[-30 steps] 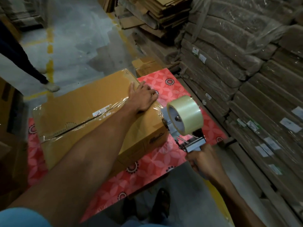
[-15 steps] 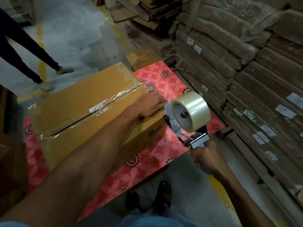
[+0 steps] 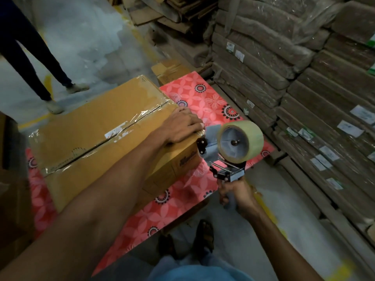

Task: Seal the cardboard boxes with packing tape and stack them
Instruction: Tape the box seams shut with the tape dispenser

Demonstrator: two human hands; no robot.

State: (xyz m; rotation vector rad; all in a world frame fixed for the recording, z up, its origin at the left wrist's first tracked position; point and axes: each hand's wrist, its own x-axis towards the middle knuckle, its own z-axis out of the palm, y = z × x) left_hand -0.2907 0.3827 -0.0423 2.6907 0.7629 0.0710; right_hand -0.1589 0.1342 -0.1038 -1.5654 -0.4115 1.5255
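Left hand (image 3: 182, 126) has slid to the box (image 3: 101, 134) end edge, fingers (image 3: 193, 123) flat, pressing tape down. Right hand (image 3: 235, 194) grips the tape dispenser (image 3: 229, 147), now just beside that end. Box sits on the table (image 3: 203, 98). Top seam looks taped, so the end run is likely next.

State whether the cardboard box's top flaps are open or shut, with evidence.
Shut: flaps on the box lie flat, meeting at a taped seam; the left hand rests on top.
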